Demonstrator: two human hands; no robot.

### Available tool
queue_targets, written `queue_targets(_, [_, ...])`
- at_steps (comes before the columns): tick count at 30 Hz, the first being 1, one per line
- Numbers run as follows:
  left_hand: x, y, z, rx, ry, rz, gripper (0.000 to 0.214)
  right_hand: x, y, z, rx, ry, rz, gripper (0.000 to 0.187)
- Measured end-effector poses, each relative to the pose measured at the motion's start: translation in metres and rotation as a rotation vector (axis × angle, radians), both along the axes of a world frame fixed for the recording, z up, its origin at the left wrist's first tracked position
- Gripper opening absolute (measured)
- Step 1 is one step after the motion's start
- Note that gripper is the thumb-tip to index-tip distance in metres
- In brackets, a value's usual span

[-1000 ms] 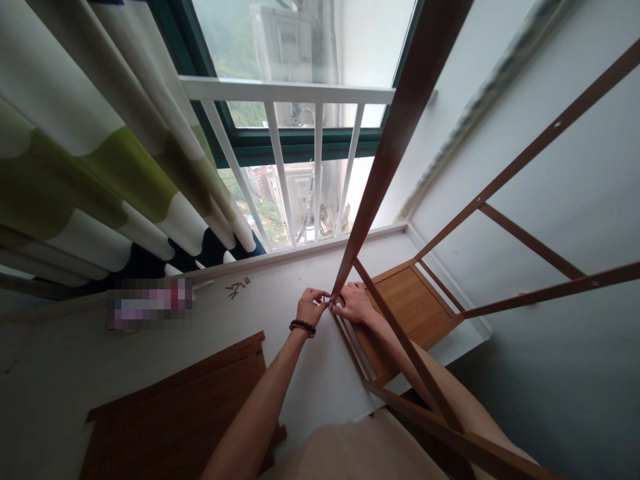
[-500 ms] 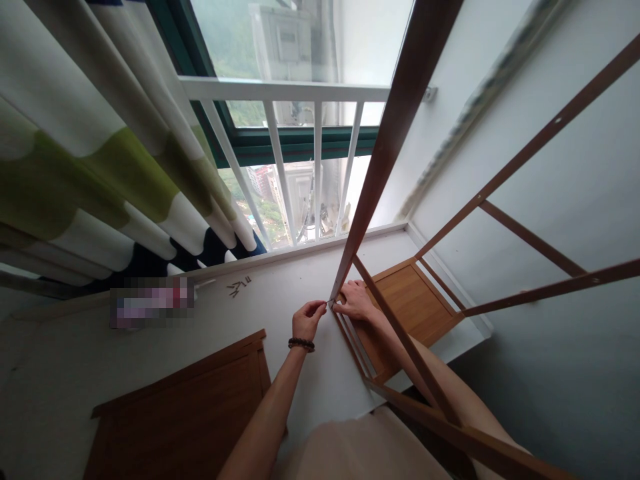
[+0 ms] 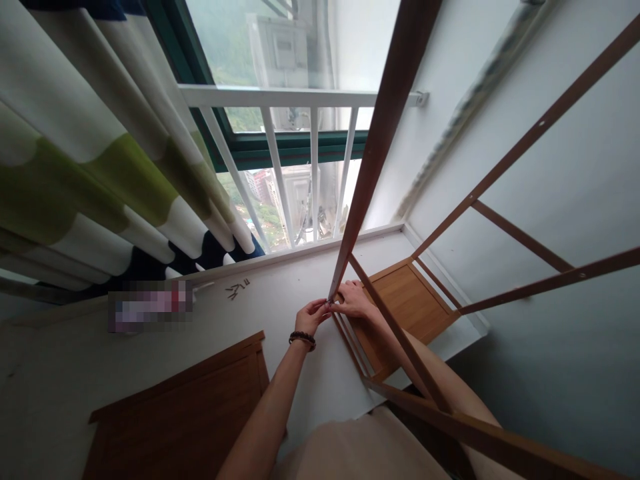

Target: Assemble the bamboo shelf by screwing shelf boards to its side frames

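A brown wooden frame (image 3: 361,190) of posts and thin rails stands on the white ledge, with a panel (image 3: 410,293) at its base. At the lower end of the nearest post, my left hand (image 3: 310,316) pinches a small screw, mostly hidden by the fingertips. The screw meets the outer side of the post. My right hand (image 3: 356,300) is closed around the foot of the same post from the inner side, its thumb close to my left fingertips. Several loose screws (image 3: 237,289) lie on the ledge to the left.
A separate brown wooden panel (image 3: 175,413) lies at the lower left. A blurred pinkish packet (image 3: 150,307) rests near the curtain (image 3: 115,160). Behind the ledge (image 3: 295,267) are a white railing (image 3: 280,98) and a window. A white wall stands on the right.
My left hand has moved slightly right and its fingers have closed in at the post, near my right thumb. The post leans a little further left in view. My right hand keeps its hold.
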State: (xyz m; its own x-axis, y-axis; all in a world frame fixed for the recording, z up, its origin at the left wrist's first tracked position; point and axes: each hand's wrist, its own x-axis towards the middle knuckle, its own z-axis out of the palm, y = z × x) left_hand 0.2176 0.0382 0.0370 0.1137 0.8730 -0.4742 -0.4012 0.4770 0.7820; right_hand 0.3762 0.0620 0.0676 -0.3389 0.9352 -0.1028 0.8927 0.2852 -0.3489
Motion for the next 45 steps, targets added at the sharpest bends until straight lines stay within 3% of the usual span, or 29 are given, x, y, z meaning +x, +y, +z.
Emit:
queue_targets(4, [-0.003,-0.001,0.0,-0.019,-0.04,-0.011,0.024,0.0,0.0,0.001,0.001,0.029,-0.003,0.039])
queue_targets(12, [-0.004,0.002,-0.009,0.057,0.054,-0.059,0.044,0.0,0.0,-0.003,0.026,0.016,-0.005,0.037])
queue_targets(20, [-0.001,0.013,-0.026,0.161,0.331,-0.02,0.029,-0.001,0.0,0.001,0.018,0.032,-0.01,0.029])
queue_targets(24, [-0.004,0.019,-0.02,0.168,0.477,-0.057,0.028,-0.002,-0.001,0.002,0.002,0.049,-0.015,0.029])
queue_targets(29, [-0.006,0.025,-0.006,0.074,0.283,-0.066,0.023,-0.001,-0.001,0.001,-0.001,0.054,-0.021,0.029])
queue_targets(35, [-0.009,0.031,0.005,0.047,0.215,-0.023,0.034,-0.002,-0.002,0.004,-0.005,0.039,-0.02,0.029])
queue_targets(42, [-0.011,0.027,0.003,0.206,0.422,-0.031,0.034,-0.003,-0.002,0.006,-0.007,-0.014,-0.025,0.027])
queue_targets(45, [-0.01,0.016,0.004,0.243,0.319,-0.084,0.034,-0.003,-0.002,0.004,0.0,-0.002,-0.019,0.026])
